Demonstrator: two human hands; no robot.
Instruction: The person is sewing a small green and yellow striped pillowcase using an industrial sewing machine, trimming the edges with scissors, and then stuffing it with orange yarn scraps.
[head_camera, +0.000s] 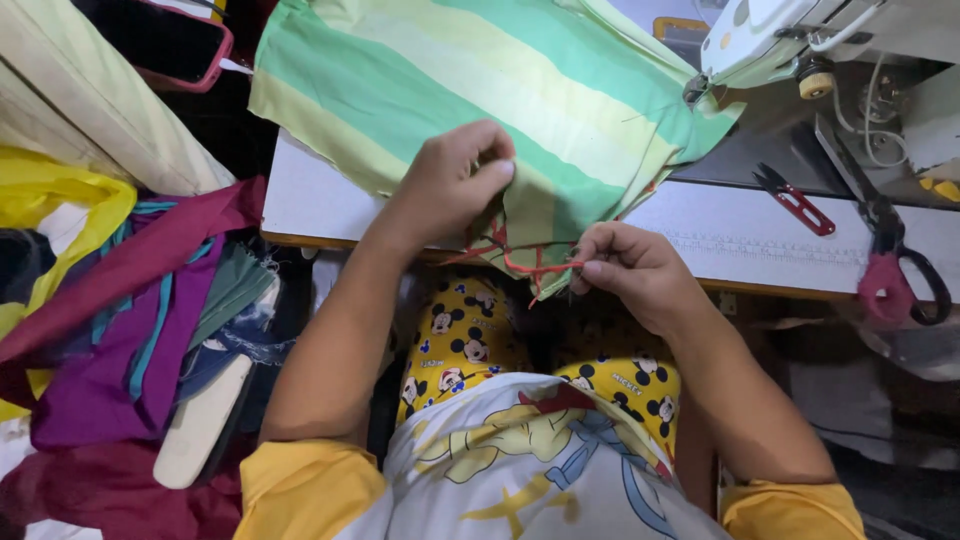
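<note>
A green and yellow striped fabric (470, 90) is spread over the white sewing table (740, 235), with its near corner drawn over the table's front edge towards the person's lap. The left hand (455, 180) is laid on that corner, its fingers curled and its fingertips pressed onto the cloth, so that the fold is pinned rather than fully grasped. The right hand (630, 270) is held just below the table edge, with thumb and forefinger closed in a tight pinch on the red edging (530, 262) that is stitched along the fabric's hem; the other fingers are curled in. The far end of the fabric is tucked beneath the head of the white sewing machine (790, 35) at the upper right. Red-handled thread snips (795, 200) are laid on the table to the right of the hands, and large scissors (895, 265) with a dark red handle wrap are placed further right, near the table's edge. A heap of purple, maroon and yellow cloth (110, 300) is seen to the left, beside the table.
</note>
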